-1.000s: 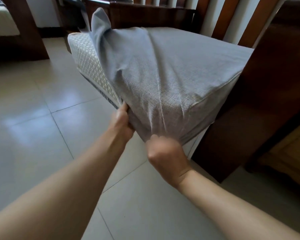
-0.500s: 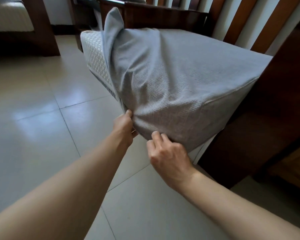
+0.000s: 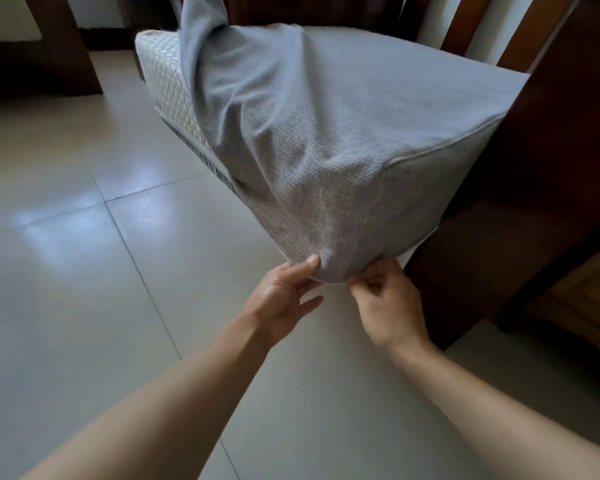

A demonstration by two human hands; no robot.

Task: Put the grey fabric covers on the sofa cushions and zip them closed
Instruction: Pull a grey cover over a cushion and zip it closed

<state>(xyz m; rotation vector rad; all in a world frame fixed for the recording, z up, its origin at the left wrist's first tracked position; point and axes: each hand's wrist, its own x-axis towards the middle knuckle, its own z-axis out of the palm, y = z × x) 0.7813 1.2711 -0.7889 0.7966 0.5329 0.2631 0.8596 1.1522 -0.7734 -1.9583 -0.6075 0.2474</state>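
Grey cover (image 3: pixel 326 116) sits wrinkled over one sofa cushion (image 3: pixel 167 88), near corner covered, far-left white mesh end bare, loose flap sticking up far. Cushion rests on dark wood sofa frame (image 3: pixel 534 202). Left hand (image 3: pixel 281 296) thumb presses cover's bottom edge, fingers relaxed; right hand (image 3: pixel 388 306) pinches that edge. Two hands. Glossy beige tile floor (image 3: pixel 84 254).

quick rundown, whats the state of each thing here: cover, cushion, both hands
grey cover: pulled over the near corner of the cushion, wrinkled, far left end loose and sticking up
cushion: partly covered, white patterned left side bare
left hand: thumb on the cover's bottom edge, fingers relaxed
right hand: fingers curled, pinching the cover's bottom edge
zip: not visible
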